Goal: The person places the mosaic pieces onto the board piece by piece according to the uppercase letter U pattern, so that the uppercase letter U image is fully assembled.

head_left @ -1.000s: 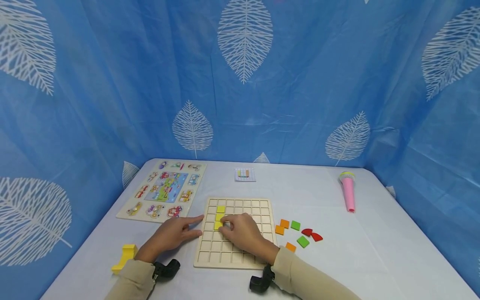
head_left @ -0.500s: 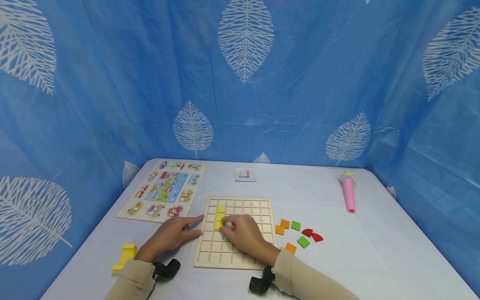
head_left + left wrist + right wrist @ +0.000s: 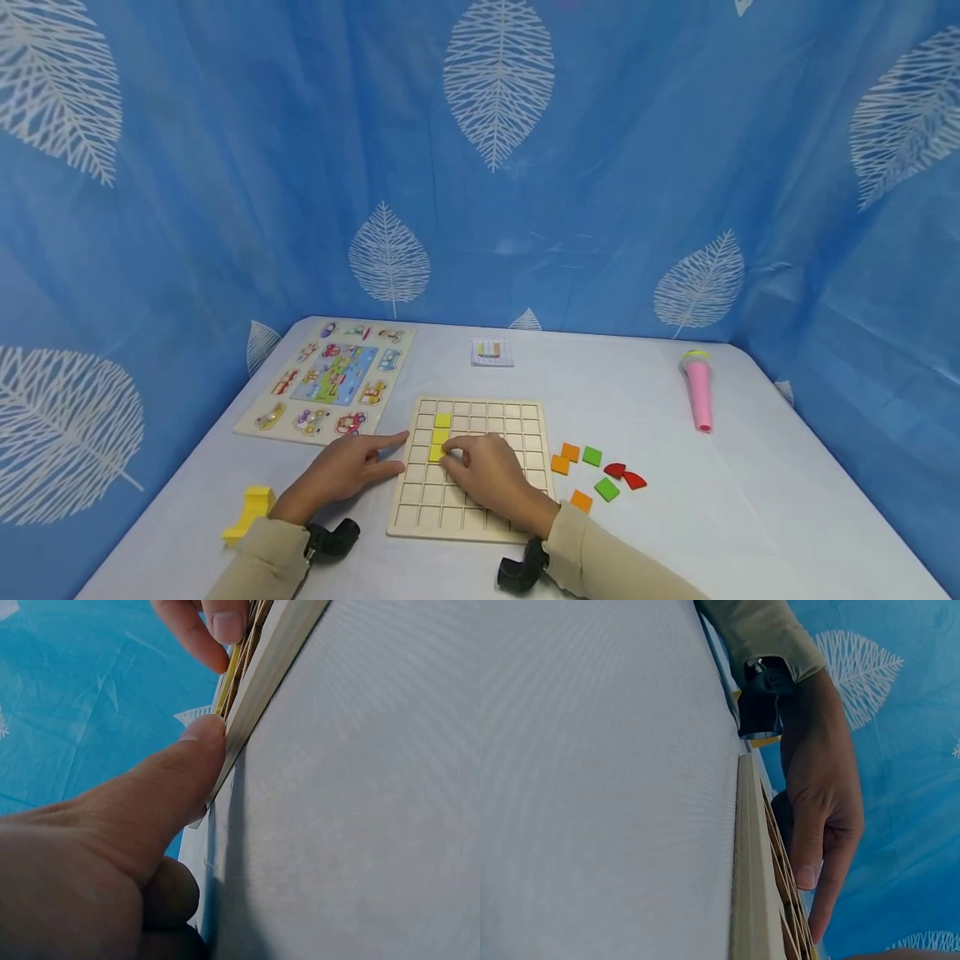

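A wooden grid board (image 3: 420, 517) lies flat on the white table, with a column of three yellow square tiles (image 3: 441, 436) in its upper left cells. My right hand (image 3: 491, 475) reaches over the board, thumb and index finger pinching the lowest yellow tile (image 3: 435, 453) in its cell. My left hand (image 3: 348, 467) touches the board's left edge with its thumb and index finger stretched out. In the left wrist view the left thumb (image 3: 199, 739) rests against the board's side, and the right fingertips (image 3: 225, 626) are at a yellow tile edge.
Right of the board lie several loose orange tiles (image 3: 560, 465), two green tiles (image 3: 607, 489) and two red quarter-round pieces (image 3: 634, 480). A pattern card (image 3: 492, 353) is behind it. Around stand a vehicle puzzle (image 3: 330, 379), a pink toy microphone (image 3: 700, 396) and a yellow block (image 3: 250, 515).
The head view has shifted very slightly. Both hands keep their places at the board, and the yellow column looks the same.
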{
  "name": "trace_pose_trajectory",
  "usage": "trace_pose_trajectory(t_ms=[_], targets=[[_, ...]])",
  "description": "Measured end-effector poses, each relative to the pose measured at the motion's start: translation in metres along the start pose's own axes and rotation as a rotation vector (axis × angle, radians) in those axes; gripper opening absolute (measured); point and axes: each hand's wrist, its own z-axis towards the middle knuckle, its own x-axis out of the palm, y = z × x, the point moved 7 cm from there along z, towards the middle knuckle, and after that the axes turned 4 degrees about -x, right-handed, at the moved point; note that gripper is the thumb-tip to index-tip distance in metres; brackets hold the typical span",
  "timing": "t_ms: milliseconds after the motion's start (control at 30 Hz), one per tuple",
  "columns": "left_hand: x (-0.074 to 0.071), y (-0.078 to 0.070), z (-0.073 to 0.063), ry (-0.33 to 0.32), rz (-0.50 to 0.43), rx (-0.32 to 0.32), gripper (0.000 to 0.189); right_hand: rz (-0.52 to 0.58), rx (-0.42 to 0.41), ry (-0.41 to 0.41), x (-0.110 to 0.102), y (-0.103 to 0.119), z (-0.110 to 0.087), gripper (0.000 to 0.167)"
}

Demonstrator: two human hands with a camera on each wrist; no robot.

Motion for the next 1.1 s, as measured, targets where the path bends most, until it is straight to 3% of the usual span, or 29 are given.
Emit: trace_pose_trajectory(t_ms=[167, 433, 700, 1100], targets=[[0.001, 0.001, -0.001, -0.008, 0.0, 0.018, 0.057, 0.015, 0.0, -0.027, -0.002, 0.001, -0.002, 0.012], [0.002, 0.0, 0.0, -0.011, 0.001, 0.001, 0.056, 0.132, 0.012, -0.093, -0.017, 0.001, -0.019, 0.018], [0.001, 0.002, -0.001, -0.019, 0.004, -0.013, 0.056, 0.181, 0.039, -0.101, -0.035, 0.005, -0.054, 0.013], [0.002, 0.002, -0.001, -0.018, -0.001, -0.026, 0.057, 0.15, 0.154, -0.206, -0.081, -0.029, -0.105, 0.013]])
